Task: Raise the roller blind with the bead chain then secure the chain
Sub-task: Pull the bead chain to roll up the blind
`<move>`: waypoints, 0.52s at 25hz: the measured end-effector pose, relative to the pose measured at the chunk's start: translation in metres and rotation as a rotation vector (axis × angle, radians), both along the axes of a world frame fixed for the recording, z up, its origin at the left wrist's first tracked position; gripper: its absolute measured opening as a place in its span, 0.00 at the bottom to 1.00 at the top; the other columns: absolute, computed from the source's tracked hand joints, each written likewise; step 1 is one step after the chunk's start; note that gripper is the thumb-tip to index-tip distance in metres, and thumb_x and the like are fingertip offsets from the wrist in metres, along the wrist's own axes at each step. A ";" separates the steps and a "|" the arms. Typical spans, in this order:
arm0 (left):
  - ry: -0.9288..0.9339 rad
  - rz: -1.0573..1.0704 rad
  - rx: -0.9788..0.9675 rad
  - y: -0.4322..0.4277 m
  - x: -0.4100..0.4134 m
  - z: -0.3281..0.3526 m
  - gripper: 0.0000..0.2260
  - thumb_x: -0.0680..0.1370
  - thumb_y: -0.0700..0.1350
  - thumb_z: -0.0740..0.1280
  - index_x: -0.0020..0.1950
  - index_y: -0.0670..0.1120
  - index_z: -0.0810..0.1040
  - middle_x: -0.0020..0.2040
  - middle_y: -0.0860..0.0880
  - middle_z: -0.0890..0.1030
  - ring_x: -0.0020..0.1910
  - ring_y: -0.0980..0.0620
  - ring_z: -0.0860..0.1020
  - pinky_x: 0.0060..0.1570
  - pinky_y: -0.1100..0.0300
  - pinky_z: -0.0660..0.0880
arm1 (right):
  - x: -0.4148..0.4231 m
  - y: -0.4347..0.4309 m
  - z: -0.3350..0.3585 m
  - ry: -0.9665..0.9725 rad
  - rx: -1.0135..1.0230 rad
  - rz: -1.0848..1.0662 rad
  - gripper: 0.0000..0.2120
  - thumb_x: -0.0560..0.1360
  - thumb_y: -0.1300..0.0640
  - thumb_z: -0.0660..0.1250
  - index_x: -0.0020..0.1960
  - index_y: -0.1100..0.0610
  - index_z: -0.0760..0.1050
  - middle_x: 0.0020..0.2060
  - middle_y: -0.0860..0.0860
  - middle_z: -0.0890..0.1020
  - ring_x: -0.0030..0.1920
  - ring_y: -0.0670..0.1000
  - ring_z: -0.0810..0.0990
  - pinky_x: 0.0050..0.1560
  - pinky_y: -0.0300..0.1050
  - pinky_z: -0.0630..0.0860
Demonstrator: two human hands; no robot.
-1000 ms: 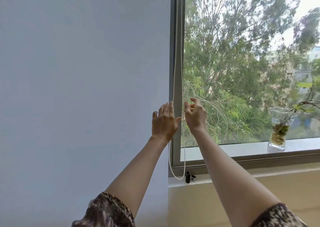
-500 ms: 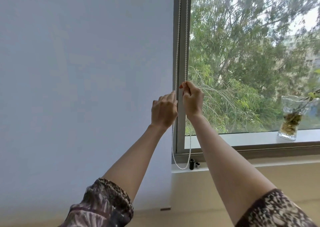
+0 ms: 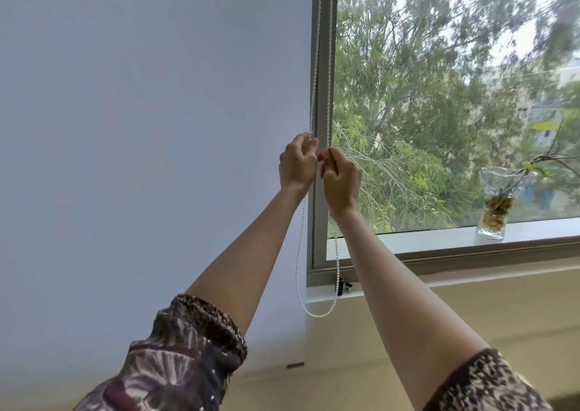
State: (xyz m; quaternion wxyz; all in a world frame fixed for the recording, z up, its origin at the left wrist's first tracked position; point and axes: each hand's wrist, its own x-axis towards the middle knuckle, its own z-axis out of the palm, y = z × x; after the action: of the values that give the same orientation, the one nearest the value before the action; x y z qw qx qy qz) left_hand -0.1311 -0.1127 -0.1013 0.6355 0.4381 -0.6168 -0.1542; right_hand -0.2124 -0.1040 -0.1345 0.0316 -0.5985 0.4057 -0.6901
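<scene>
Left hand [image 3: 297,162] is gripping the left strand and right hand [image 3: 340,178] the right strand of the thin white bead chain [image 3: 316,65], hanging beside the lowered pale roller blind [image 3: 157,128]. Light, limp, likely slippery; pinching between beads is probably holding best.

A pale window sill [image 3: 439,238] runs along the foot of the glass, inside the grey frame; on it, toward the right end, stands a clear glass vase [image 3: 494,205], upright, with brownish roots in its lower part and a thin leafy stem leaning out to the right; lower down, a white ledge [image 3: 320,294] carries a small black clip [image 3: 343,286] at its left end, just beside the frame.
</scene>
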 end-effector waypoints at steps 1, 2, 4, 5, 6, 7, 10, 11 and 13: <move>0.062 -0.081 0.000 0.000 0.000 0.004 0.12 0.80 0.45 0.63 0.60 0.43 0.79 0.52 0.45 0.84 0.49 0.50 0.82 0.54 0.56 0.77 | -0.001 0.004 0.000 0.005 0.001 0.003 0.11 0.76 0.64 0.59 0.43 0.58 0.79 0.30 0.45 0.77 0.27 0.40 0.71 0.29 0.33 0.65; 0.116 -0.149 -0.016 0.001 0.000 0.006 0.09 0.79 0.43 0.64 0.56 0.42 0.81 0.46 0.45 0.84 0.42 0.52 0.82 0.50 0.56 0.78 | -0.002 0.007 0.000 0.001 0.009 0.009 0.11 0.77 0.64 0.59 0.43 0.58 0.79 0.30 0.45 0.76 0.27 0.40 0.70 0.29 0.33 0.65; 0.142 -0.171 -0.055 0.001 -0.003 0.004 0.08 0.79 0.40 0.64 0.47 0.41 0.83 0.37 0.47 0.83 0.33 0.53 0.80 0.44 0.54 0.80 | -0.006 0.012 0.002 -0.001 0.020 0.011 0.10 0.77 0.63 0.59 0.43 0.58 0.78 0.27 0.44 0.75 0.26 0.42 0.70 0.28 0.35 0.65; 0.126 -0.148 -0.054 0.001 -0.005 0.001 0.10 0.80 0.40 0.62 0.46 0.42 0.83 0.36 0.47 0.83 0.32 0.51 0.81 0.44 0.52 0.81 | -0.008 0.014 0.003 0.001 0.021 0.005 0.10 0.77 0.62 0.59 0.42 0.58 0.78 0.27 0.44 0.76 0.26 0.42 0.71 0.28 0.36 0.65; 0.106 -0.128 -0.042 0.001 -0.005 -0.004 0.11 0.80 0.40 0.60 0.46 0.43 0.82 0.35 0.48 0.83 0.32 0.50 0.82 0.44 0.51 0.82 | -0.009 0.016 0.004 -0.008 0.020 0.006 0.11 0.78 0.61 0.59 0.42 0.58 0.78 0.28 0.46 0.77 0.27 0.44 0.73 0.29 0.38 0.67; 0.085 -0.112 -0.032 0.001 -0.005 -0.008 0.12 0.81 0.41 0.59 0.47 0.44 0.82 0.33 0.50 0.83 0.32 0.50 0.82 0.44 0.50 0.82 | -0.010 0.017 0.005 -0.027 0.015 0.018 0.11 0.78 0.60 0.59 0.42 0.58 0.78 0.29 0.48 0.79 0.28 0.46 0.75 0.29 0.40 0.69; -0.005 -0.076 0.003 0.003 -0.007 -0.016 0.12 0.81 0.45 0.58 0.47 0.48 0.81 0.32 0.52 0.82 0.35 0.51 0.82 0.43 0.52 0.81 | -0.010 0.022 0.009 -0.072 0.017 0.104 0.10 0.78 0.59 0.60 0.46 0.58 0.80 0.35 0.53 0.83 0.33 0.49 0.80 0.35 0.46 0.78; -0.030 -0.077 0.015 0.004 -0.009 -0.019 0.12 0.81 0.46 0.58 0.48 0.47 0.81 0.35 0.50 0.83 0.37 0.49 0.83 0.43 0.51 0.80 | -0.010 0.024 0.010 -0.060 0.022 0.129 0.10 0.78 0.59 0.60 0.48 0.57 0.80 0.38 0.53 0.83 0.37 0.48 0.81 0.38 0.47 0.79; -0.047 -0.111 0.033 0.005 -0.016 -0.023 0.13 0.81 0.48 0.59 0.48 0.43 0.81 0.40 0.44 0.85 0.42 0.44 0.83 0.42 0.50 0.79 | -0.010 0.027 0.012 -0.006 0.018 0.150 0.10 0.78 0.57 0.62 0.50 0.54 0.82 0.46 0.50 0.81 0.47 0.47 0.80 0.50 0.48 0.79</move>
State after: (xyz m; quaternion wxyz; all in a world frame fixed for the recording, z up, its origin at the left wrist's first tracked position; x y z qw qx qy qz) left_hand -0.1466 -0.1081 -0.1248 0.6040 0.4171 -0.6522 -0.1892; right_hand -0.2226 -0.0769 -0.1223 0.0898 -0.6248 0.3657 -0.6840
